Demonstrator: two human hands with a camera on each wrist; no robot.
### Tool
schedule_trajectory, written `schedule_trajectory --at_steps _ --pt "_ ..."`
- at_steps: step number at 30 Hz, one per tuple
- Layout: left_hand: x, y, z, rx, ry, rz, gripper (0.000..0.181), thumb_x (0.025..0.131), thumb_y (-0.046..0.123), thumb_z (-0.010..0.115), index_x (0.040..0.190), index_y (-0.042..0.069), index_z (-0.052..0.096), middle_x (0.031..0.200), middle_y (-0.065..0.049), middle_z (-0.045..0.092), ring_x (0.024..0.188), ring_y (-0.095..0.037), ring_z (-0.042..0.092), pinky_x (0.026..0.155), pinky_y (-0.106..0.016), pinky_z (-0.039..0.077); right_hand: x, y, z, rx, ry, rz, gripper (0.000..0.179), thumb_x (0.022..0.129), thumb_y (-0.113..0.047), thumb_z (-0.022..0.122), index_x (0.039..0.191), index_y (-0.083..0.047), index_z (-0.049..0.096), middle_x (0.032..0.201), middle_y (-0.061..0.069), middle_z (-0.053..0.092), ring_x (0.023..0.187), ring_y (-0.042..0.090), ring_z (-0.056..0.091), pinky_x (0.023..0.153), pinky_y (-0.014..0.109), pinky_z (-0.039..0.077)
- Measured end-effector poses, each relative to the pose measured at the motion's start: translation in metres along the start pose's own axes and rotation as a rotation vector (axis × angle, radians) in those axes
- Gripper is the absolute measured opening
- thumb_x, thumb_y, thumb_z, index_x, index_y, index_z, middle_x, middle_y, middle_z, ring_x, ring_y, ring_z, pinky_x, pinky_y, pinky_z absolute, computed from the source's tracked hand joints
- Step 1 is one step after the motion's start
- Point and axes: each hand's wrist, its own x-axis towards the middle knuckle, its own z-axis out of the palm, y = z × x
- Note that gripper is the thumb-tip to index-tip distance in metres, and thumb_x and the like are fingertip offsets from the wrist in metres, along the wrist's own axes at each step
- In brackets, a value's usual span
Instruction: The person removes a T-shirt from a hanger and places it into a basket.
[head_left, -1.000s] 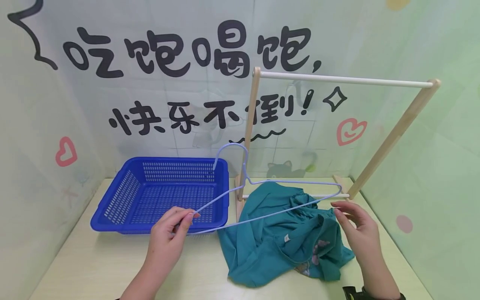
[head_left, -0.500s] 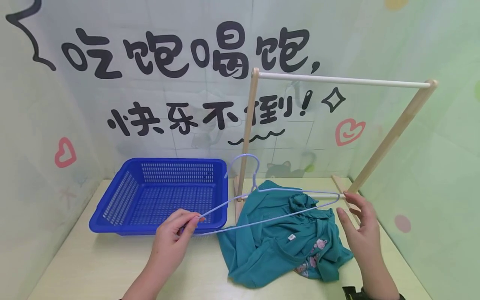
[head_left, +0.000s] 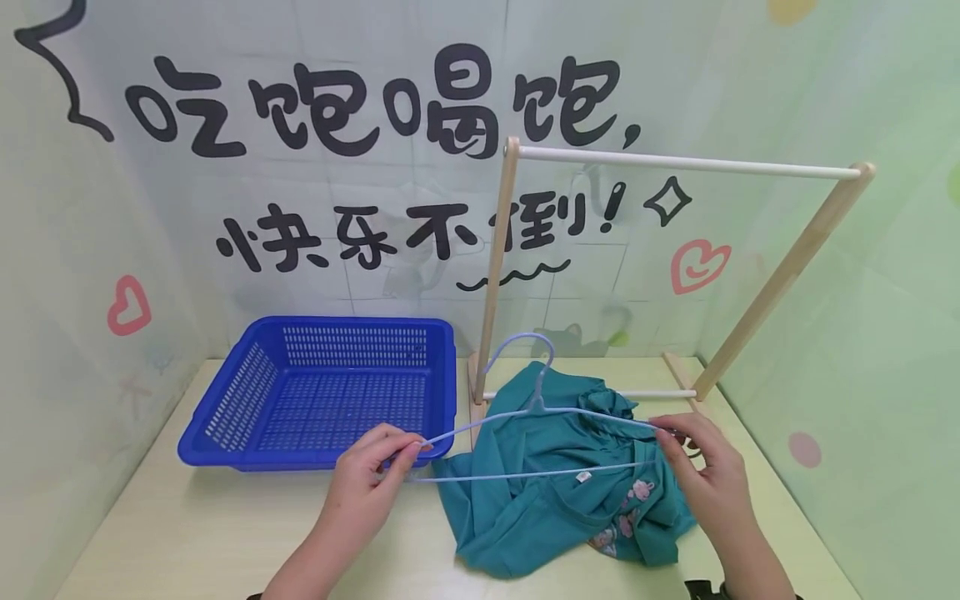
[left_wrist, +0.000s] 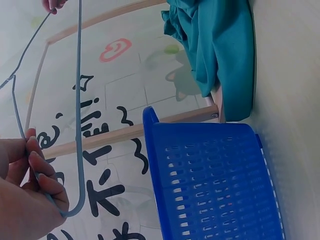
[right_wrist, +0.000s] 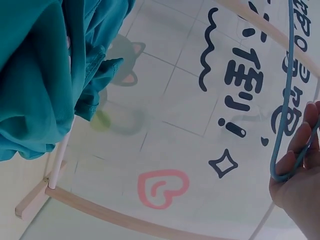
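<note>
A light blue wire clothes hanger (head_left: 537, 405) is held up between both hands, its hook pointing upward. My left hand (head_left: 372, 477) pinches the hanger's left end between thumb and fingers. At the right end, my right hand (head_left: 705, 468) pinches the upper wire near the corner. The left wrist view shows curled left fingers (left_wrist: 44, 175) around the wire; in the right wrist view the rounded hanger corner (right_wrist: 281, 175) lies against the right hand. Below and behind the hanger, a crumpled teal garment (head_left: 517, 525) with a small white label and a floral print lies on the table.
A blue perforated plastic basket (head_left: 197, 454) stands at the left of the pale table (head_left: 217, 533). Behind the garment rises a rack with wooden posts (head_left: 787, 271) and a white top bar (head_left: 686, 160). Printed walls enclose the back and sides.
The right hand has come in and taken hold of the hanger's right end. The hanger has shifted right and lower, now more level, and the left hand has moved slightly right with it.
</note>
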Motion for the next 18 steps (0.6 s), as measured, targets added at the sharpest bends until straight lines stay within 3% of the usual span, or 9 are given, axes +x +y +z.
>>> schedule_trajectory --at_steps 6,12,16,18 --pt "0.004 -0.001 0.008 -0.042 -0.019 0.011 0.011 0.09 0.011 0.064 0.091 0.017 0.073 0.084 0.005 0.065 0.07 -0.002 0.051 0.058 -0.018 0.046 -0.003 0.004 -0.006 -0.001 0.03 0.013 0.018 0.084 0.005 0.065 0.097 -0.007 0.07 0.085 0.001 0.058 0.079 0.001 0.043 0.051 0.016 0.036" --pt "0.017 0.004 0.016 -0.055 -0.087 -0.009 0.012 0.093 0.018 0.061 0.096 0.018 0.072 0.089 0.008 0.064 0.077 -0.004 0.055 0.064 -0.02 0.049 -0.004 0.005 -0.021 0.04 0.08 0.027 0.02 0.08 0.014 0.064 0.094 0.0 0.07 0.087 -0.008 0.06 0.079 0.001 0.045 0.057 0.013 0.036" --pt "0.028 0.01 0.021 -0.027 -0.138 -0.026 0.012 0.093 0.019 0.061 0.099 0.019 0.072 0.093 0.012 0.061 0.08 -0.006 0.055 0.061 -0.02 0.048 -0.004 0.004 -0.032 0.061 0.112 0.024 0.023 0.077 0.019 0.065 0.092 0.003 0.07 0.087 -0.014 0.061 0.077 0.002 0.046 0.062 0.012 0.035" --pt "0.034 0.012 0.024 -0.01 -0.163 -0.033 0.014 0.093 0.02 0.061 0.103 0.021 0.071 0.098 0.012 0.061 0.087 -0.007 0.056 0.066 -0.022 0.05 -0.005 0.005 -0.038 0.046 0.126 0.027 0.023 0.076 0.019 0.065 0.092 0.003 0.07 0.086 -0.015 0.061 0.076 0.001 0.045 0.062 0.011 0.035"
